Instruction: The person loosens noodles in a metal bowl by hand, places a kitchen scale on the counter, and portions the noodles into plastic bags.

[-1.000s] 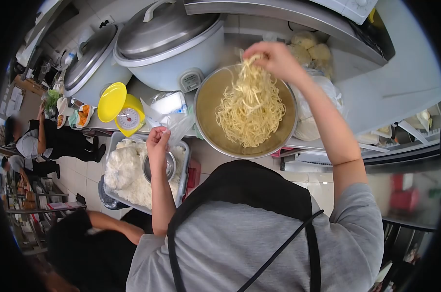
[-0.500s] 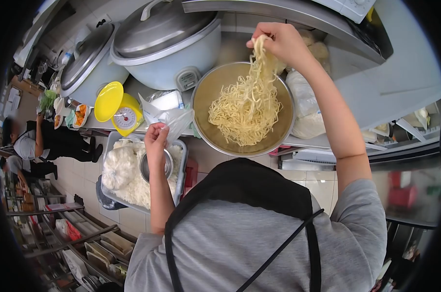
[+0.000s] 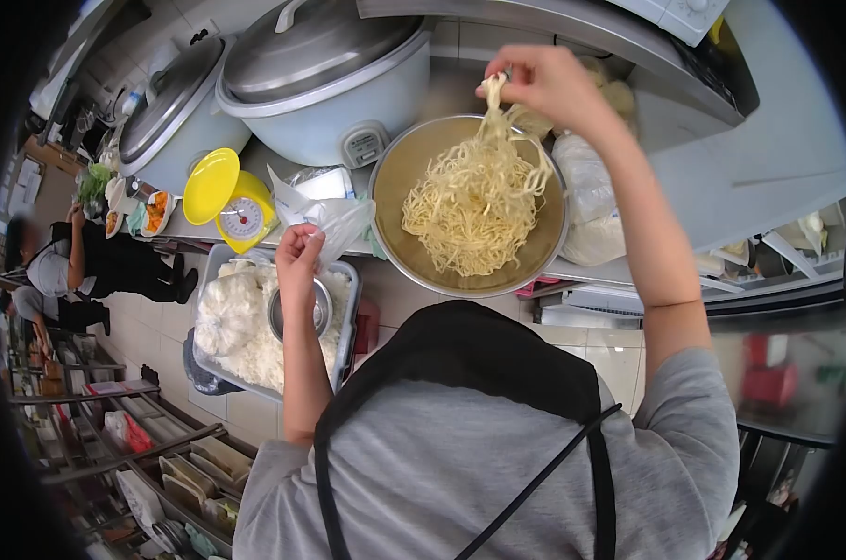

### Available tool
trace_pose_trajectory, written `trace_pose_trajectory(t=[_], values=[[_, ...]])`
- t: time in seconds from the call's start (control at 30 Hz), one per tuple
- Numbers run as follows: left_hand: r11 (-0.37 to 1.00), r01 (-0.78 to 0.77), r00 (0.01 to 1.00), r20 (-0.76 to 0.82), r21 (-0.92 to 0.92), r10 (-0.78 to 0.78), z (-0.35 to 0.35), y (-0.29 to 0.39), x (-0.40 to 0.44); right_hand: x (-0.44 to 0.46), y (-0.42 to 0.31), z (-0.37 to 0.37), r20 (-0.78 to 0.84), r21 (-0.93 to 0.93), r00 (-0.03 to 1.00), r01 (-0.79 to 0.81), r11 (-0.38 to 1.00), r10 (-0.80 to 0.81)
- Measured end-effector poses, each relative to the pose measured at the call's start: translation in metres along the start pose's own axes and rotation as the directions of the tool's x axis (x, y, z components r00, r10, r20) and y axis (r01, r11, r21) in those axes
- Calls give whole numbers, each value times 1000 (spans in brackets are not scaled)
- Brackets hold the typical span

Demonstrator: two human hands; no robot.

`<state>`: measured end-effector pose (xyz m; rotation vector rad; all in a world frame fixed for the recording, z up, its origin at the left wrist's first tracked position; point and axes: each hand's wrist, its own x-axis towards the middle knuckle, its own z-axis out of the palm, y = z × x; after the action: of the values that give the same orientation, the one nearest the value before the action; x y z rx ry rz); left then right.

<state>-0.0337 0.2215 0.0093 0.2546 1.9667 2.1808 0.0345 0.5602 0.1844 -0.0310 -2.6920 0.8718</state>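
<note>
Above the far side of a large metal bowl [image 3: 393,201], my right hand [image 3: 533,79] pinches a bunch of yellow noodles [image 3: 474,215]. The strands hang from my fingertips down to the heap in the bowl. My left hand [image 3: 299,257] is closed on the edge of a clear plastic bag [image 3: 346,224], left of the bowl. Below that hand is a grey tub [image 3: 353,322] of white rice-like food [image 3: 260,359], with a round metal dish [image 3: 324,308] and a filled clear bag [image 3: 227,313] in it.
A yellow kitchen scale [image 3: 246,219] stands left of the plastic bag. Two big lidded cookers [image 3: 320,103] line the back of the counter. Filled plastic bags [image 3: 586,201] sit right of the bowl. A co-worker [image 3: 68,266] stands at the far left, near small food dishes [image 3: 157,215].
The noodles in my right hand have shifted, and some strands now swing out to the right. My left hand still holds the bag in nearly the same place.
</note>
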Motion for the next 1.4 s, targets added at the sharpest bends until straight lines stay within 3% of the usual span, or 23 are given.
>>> trace_pose_trajectory(t=[0.07, 0.1, 0.2, 0.27, 0.33, 0.37, 0.4, 0.47, 0.53, 0.57, 0.63, 0.7, 0.77, 0.93, 1.0, 1.1, 1.13, 1.2, 1.23, 1.27, 1.3, 1.33, 1.4], values=[[1000, 0, 1000, -7, 11, 0, 2, 1, -2, 11, -1, -21, -164, 29, 967, 201, 979, -193], [1000, 9, 1000, -9, 16, -9, 2, 1, -4, 16, -13, -46, -200, -125, 971, 110, 986, -133], [1000, -10, 1000, -6, 13, 10, 3, 3, -3, 22, -30, -68, -107, 222, 993, -27, 975, 52], [1000, -19, 1000, -13, 7, 20, 4, 3, -4, 28, 3, -33, -118, 58, 993, -16, 998, 22], [1000, -15, 1000, -12, -13, 15, 2, 0, -5, 8, 0, 18, 288, 112, 957, -15, 994, -18], [1000, -8, 1000, -6, -25, 8, 0, -2, -6, -4, 26, 68, 432, 417, 899, -262, 870, 64], [1000, -12, 1000, -12, -29, 12, -1, -4, -6, -26, 12, 105, 512, 40, 854, -130, 991, 92], [1000, -3, 1000, -21, -26, 2, -2, -5, -8, -64, 31, 192, 565, -312, 813, 53, 948, 141], [1000, 0, 1000, -31, -28, 0, -5, -5, -7, -86, 51, 225, 563, -504, 824, 399, 766, -59], [1000, 7, 999, -35, -28, -8, -7, -4, -7, -83, 57, 222, 561, -503, 825, 401, 766, -63], [1000, 1, 999, -47, -19, -2, -10, -3, -7, -63, 61, 200, 531, -222, 828, -71, 972, 182], [1000, 4, 999, -54, -10, -5, -11, -4, -9, -38, 55, 159, 485, -193, 871, 20, 981, 78], [999, 30, 997, -69, -12, -30, -12, -6, -10, -26, 36, 117, 278, 4, 951, -144, 990, 137], [999, 37, 999, -23, -10, -37, -7, -7, -12, -3, -7, 20, 115, 91, 987, 103, 990, -113], [999, 45, 999, -9, -10, -45, -3, -5, -10, 1, -19, 1, -41, 346, 994, 113, 931, -105], [999, 34, 999, -26, 0, -34, -1, -2, -9, 12, 1, 13, -145, 175, 986, 104, 979, -79], [999, 31, 999, -25, -9, -31, 0, -1, -9, 11, 9, 25, -87, 72, 995, 62, 995, -56], [999, 29, 999, -26, -20, -30, 0, -2, -11, 1, 27, 60, -30, -444, 999, 13, 896, -29], [999, 29, 999, -21, -25, -30, -1, -3, -12, -9, 43, 86, 60, -479, 998, 16, 878, 14], [999, 30, 999, -17, -30, -30, -3, -4, -12, -30, 64, 117, 188, -278, 982, 57, 959, -4], [999, 29, 999, -18, -31, -29, -4, -5, -12, -45, 35, 128, 509, -208, 822, -171, 963, 256], [999, 30, 999, -21, -26, -30, -6, -7, -11, -61, 43, 161, 719, -337, 637, -29, 941, 277], [999, 30, 999, -22, -19, -31, -8, -10, -12, -88, 35, 177, 727, -421, 596, -6, 907, 341]])
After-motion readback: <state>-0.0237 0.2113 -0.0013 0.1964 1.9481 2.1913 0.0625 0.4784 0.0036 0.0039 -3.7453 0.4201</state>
